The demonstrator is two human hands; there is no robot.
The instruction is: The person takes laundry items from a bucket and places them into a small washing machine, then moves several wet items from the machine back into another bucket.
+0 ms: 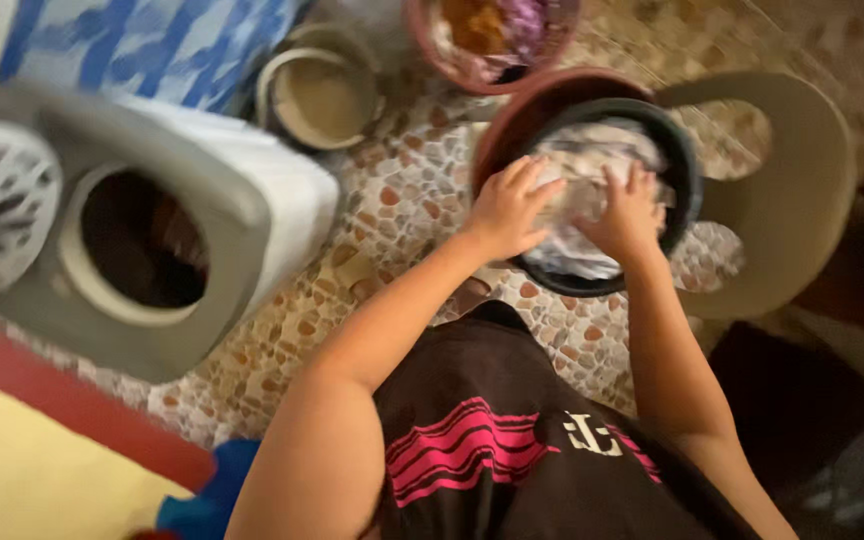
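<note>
A dark round basin (684,170) sits on the pebble-pattern floor and is filled with wet grey-white cloth (592,160). It rests partly inside a brown basin (532,105). My left hand (508,208) lies on the basin's near-left rim, fingers spread over the cloth. Beside it, my right hand (628,210) presses on the cloth with fingers apart. The picture is too blurred to tell if either hand grips the cloth.
A grey-white machine with a round top opening (142,240) stands at left. Behind are a beige pot (320,95) and a reddish basin of coloured clothes (492,35). A beige plastic stool seat (802,190) lies at right. Red and yellow plastic (42,430) is at lower left.
</note>
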